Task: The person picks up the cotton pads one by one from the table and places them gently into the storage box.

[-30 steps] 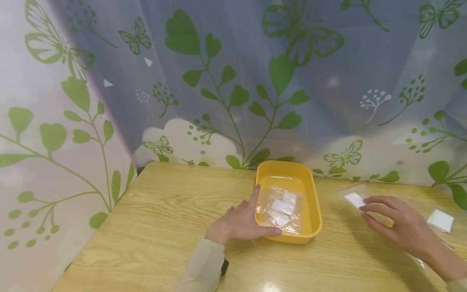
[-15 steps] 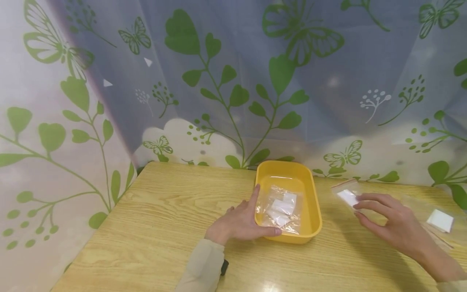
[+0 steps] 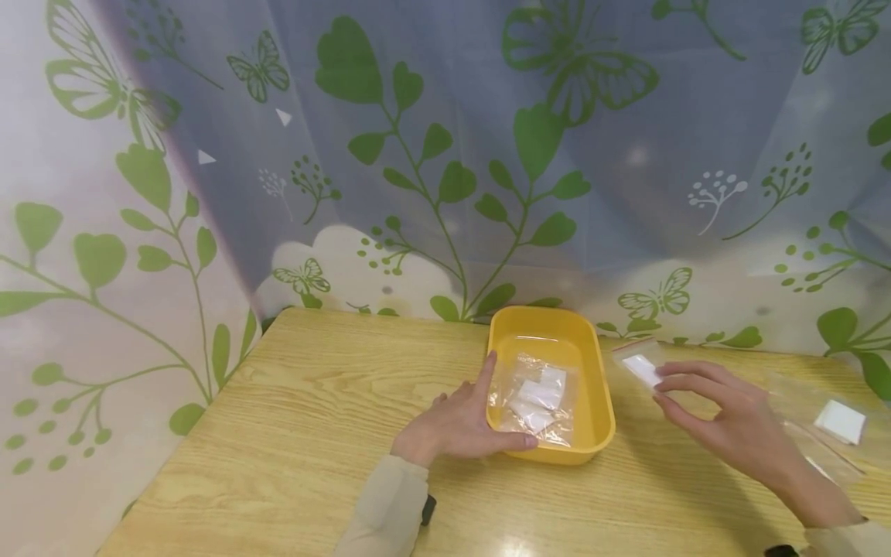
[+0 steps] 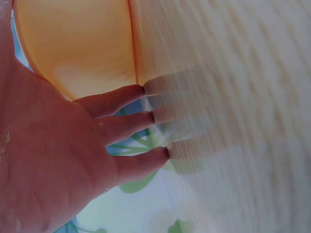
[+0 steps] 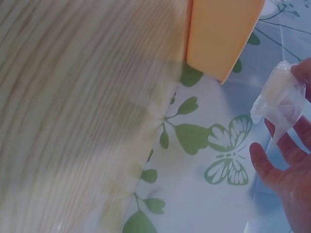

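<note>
Left hand is planted on the tabletop, fingers straight and spread, forefinger and thumb pressed against the near-left corner of the yellow tray. It grips nothing; the left wrist view shows three fingertips flat on the wood beside the tray wall.

Over on the other side, the right hand pinches a small clear zip bag at its fingertips, held up just right of the tray's far corner and clear of the wood. A white square sits inside it, and a thin red strip runs along the top edge. No lettering to read on it, or on anything else here.

Inside the tray lie more clear bags with white pieces, overlapping; how many, I can't make out through the glare. At the far right of the tabletop another white pad lies in see-through plastic whose edges nearly vanish against the wood. The right wrist view is blurry: the bag shows as a crumpled pale shape. Behind it all hangs a leaf-and-butterfly curtain.
</note>
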The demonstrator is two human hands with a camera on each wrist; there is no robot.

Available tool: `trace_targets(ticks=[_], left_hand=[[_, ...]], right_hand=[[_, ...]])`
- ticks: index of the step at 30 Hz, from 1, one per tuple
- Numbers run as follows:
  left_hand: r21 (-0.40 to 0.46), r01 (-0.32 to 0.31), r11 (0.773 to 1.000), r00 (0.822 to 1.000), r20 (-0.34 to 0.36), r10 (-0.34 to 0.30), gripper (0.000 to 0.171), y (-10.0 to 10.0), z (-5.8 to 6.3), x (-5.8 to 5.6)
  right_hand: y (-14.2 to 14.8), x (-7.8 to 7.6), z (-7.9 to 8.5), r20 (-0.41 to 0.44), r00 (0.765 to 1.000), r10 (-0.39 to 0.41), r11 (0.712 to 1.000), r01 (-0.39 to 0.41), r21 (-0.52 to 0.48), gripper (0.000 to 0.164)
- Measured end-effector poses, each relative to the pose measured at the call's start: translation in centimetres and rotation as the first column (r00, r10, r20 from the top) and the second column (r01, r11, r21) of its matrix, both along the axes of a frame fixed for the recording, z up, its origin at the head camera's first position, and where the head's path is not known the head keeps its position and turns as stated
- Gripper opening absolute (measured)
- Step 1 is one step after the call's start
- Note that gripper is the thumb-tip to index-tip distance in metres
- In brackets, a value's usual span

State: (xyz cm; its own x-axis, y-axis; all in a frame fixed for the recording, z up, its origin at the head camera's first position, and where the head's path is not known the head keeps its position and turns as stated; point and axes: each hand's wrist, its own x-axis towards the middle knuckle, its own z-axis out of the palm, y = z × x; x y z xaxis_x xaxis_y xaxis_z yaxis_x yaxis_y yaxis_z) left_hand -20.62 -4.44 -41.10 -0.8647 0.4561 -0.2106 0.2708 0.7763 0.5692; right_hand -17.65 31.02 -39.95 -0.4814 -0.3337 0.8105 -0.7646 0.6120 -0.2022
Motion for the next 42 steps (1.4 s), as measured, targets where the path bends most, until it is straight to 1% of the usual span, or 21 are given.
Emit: trace_targets(ticks=[4,13,16,20,21,24,26,28,32,35,37,40,42], left_hand=[[-0.002,0.0,1.0,1.0,-0.001,0.0,0.127,0.0,0.0,0.0],[-0.017,0.002,1.0,1.0,0.005,-0.002,0.126,0.0,0.1,0.1],[-0.013,0.003,1.0,1.0,0.01,-0.003,0.126,0.0,0.1,0.1],[-0.005,0.008,1.0,1.0,0.013,-0.008,0.127,0.0,0.1,0.0],[-0.005,0.009,1.0,1.0,0.013,-0.008,0.128,0.0,0.1,0.0],[-0.005,0.012,1.0,1.0,0.013,-0.012,0.129,0.0,0.1,0.0],[-0.007,0.013,1.0,1.0,0.014,-0.013,0.129,0.0,0.1,0.0],[-0.01,0.013,1.0,1.0,0.013,-0.013,0.129,0.0,0.2,0.0],[-0.009,0.012,1.0,1.0,0.011,-0.011,0.13,0.0,0.3,0.1],[-0.002,0.012,1.0,1.0,0.013,-0.012,0.13,0.1,0.2,0.1],[-0.004,0.009,1.0,1.0,0.017,-0.009,0.129,0.1,0.2,0.1],[-0.009,-0.001,1.0,1.0,0.024,0.001,0.129,0.2,0.2,0.1],[-0.01,-0.007,1.0,1.0,0.026,0.008,0.129,0.2,0.1,0.1]], right_hand=[[-0.5,-0.1,0.0,0.014,0.999,0.029,0.999,-0.029,-0.018,0.047],[-1.3,-0.3,0.0,0.029,0.998,0.057,0.998,-0.055,-0.041,0.04],[-1.6,-0.4,0.0,0.034,0.997,0.074,0.996,-0.072,-0.051,0.031],[-2.2,-0.6,0.1,0.044,0.995,0.088,0.994,-0.086,-0.062,0.009],[-2.3,-0.6,0.1,0.05,0.995,0.091,0.994,-0.087,-0.064,0.01],[-2.9,-0.7,0.2,0.061,0.993,0.098,0.993,-0.094,-0.064,0.027],[-3.4,-0.9,0.3,0.062,0.992,0.106,0.993,-0.102,-0.064,0.031],[-3.8,-1.1,0.3,0.056,0.991,0.119,0.991,-0.115,-0.068,0.028],[-4.6,-1.6,0.1,0.04,0.987,0.154,0.985,-0.15,-0.085,0.013],[-5.2,-1.8,0.1,0.036,0.985,0.171,0.981,-0.167,-0.094,0.014],[-5.6,-1.9,0.2,0.047,0.983,0.177,0.98,-0.172,-0.097,0.022],[-6.3,-1.8,0.4,0.084,0.983,0.162,0.984,-0.155,-0.089,0.037],[-6.6,-1.9,0.5,0.101,0.984,0.148,0.987,-0.14,-0.084,0.039]])
